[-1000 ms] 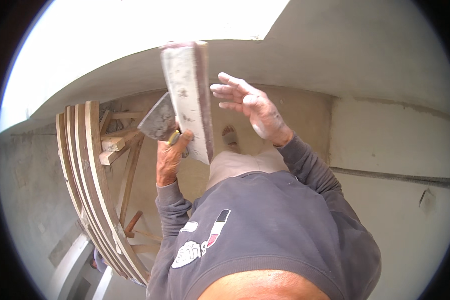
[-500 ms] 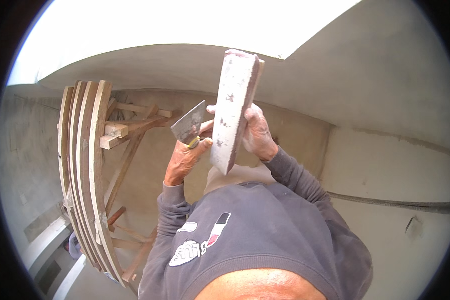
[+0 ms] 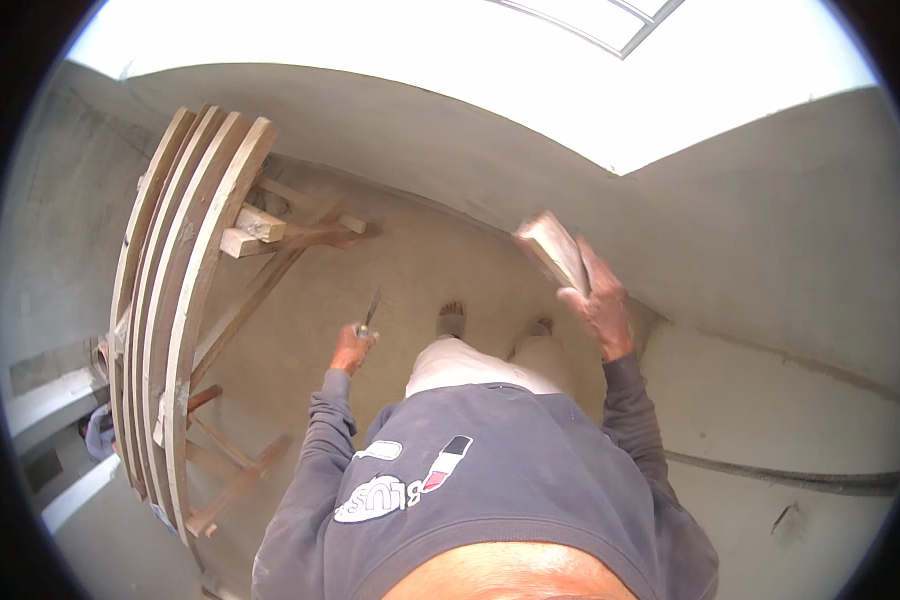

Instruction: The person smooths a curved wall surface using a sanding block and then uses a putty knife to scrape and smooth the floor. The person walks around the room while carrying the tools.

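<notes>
The left hand (image 3: 352, 350) grasps a scraper (image 3: 372, 307) seen nearly edge-on, its blade pointing forward. The right hand (image 3: 604, 310), well apart from it, grips a pale oblong block (image 3: 556, 248) — tilted, held farther forward. To the left of both hands — a curved frame of wooden slats (image 3: 204, 285).

We see a plank-topped wooden trestle (image 3: 208, 260) at left on the brownish floor (image 3: 410, 245). A grey wall (image 3: 750, 200) stands before us, with glaring light (image 3: 370, 40) around a window frame (image 3: 653, 29).
</notes>
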